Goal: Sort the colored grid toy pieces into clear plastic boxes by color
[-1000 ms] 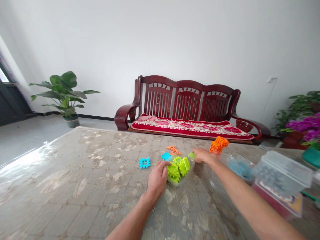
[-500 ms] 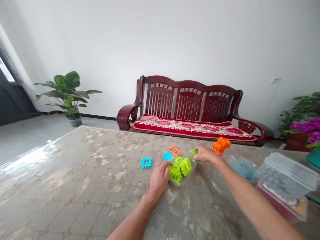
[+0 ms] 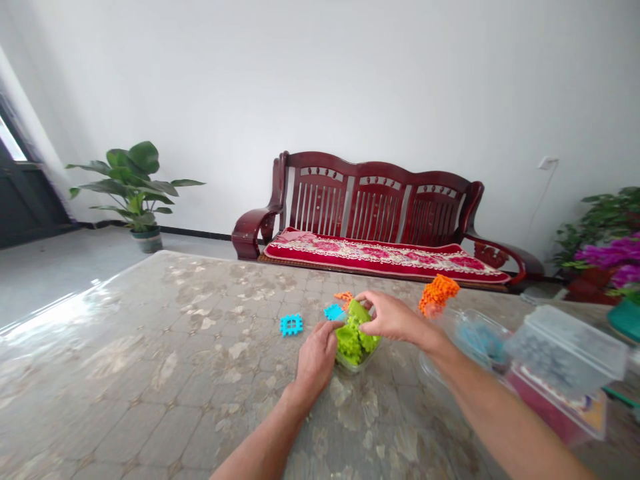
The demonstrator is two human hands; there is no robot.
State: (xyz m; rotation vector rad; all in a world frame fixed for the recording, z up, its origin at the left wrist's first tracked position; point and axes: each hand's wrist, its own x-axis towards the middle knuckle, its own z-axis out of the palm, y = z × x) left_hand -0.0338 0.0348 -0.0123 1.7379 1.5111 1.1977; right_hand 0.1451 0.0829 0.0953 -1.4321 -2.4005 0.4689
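In clear tub (image 3: 356, 364) | lime-green blocks (image 3: 351, 338), toothed edges, heaped high

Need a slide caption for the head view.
Right hand holds green plastic block over clear plastic tub touched by left hand.

1. Right hand (image 3: 395, 319) covers the far right of the clear tub (image 3: 357, 362); the green piece (image 3: 356, 311) it pinches shows only partly.
2. Left hand (image 3: 315, 360): fingertips tucked against the tub wall, out of sight. Grip or mere rest, cannot tell.
3. Orange pieces (image 3: 343, 296) half hidden behind the green piece.
4. Lidded box (image 3: 565, 347) and open tub (image 3: 475, 337): blurred, contents just grey and blue smears.
5. Teal pot (image 3: 625, 319) cut off by the right edge; both forearms cut off at the bottom.
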